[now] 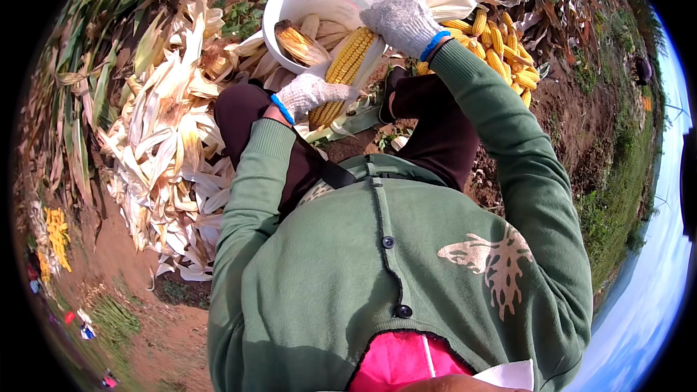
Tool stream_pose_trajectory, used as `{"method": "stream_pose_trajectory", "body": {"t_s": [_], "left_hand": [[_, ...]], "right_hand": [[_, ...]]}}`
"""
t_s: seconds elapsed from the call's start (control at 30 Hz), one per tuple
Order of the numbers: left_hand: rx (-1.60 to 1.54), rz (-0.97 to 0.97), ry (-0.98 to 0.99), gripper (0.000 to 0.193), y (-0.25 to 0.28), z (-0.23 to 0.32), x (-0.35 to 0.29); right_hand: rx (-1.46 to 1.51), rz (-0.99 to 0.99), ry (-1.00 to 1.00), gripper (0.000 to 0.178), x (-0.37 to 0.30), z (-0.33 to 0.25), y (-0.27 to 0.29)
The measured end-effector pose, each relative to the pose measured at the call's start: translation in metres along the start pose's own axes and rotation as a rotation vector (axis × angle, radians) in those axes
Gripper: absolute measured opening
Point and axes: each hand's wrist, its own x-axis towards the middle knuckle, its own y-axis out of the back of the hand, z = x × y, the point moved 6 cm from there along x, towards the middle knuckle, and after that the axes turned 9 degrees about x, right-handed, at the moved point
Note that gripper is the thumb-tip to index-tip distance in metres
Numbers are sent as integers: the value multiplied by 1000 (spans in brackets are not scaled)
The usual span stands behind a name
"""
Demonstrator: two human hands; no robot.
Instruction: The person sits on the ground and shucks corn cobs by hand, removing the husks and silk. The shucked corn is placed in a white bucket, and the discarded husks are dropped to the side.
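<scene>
A large ear of yellow corn, its kernels bared, slants across in front of my knees. My left hand, in a grey-white knit glove with a blue cuff, wraps around its lower part. At the upper end my right hand, gloved alike, is closed on the pale husk beside the cob. A strip of husk sticks out past that hand's knuckles. Just beyond the hands is a white bucket with husks and a partly husked ear inside.
A big heap of dry husks lies at my left, with cornstalks beyond. Husked yellow cobs are piled on the soil at the right. More dry leaves lie behind them. My bent knees flank the ear.
</scene>
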Motion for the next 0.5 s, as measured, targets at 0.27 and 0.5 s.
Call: {"method": "stream_pose_trajectory", "body": {"t_s": [0.27,0.5], "left_hand": [[688,358,-3,72,14,9,5],[463,378,-40,76,16,6,8]], "right_hand": [[232,-426,-81,38,-10,1,-12],[169,154,25,49,-20,21,30]]}}
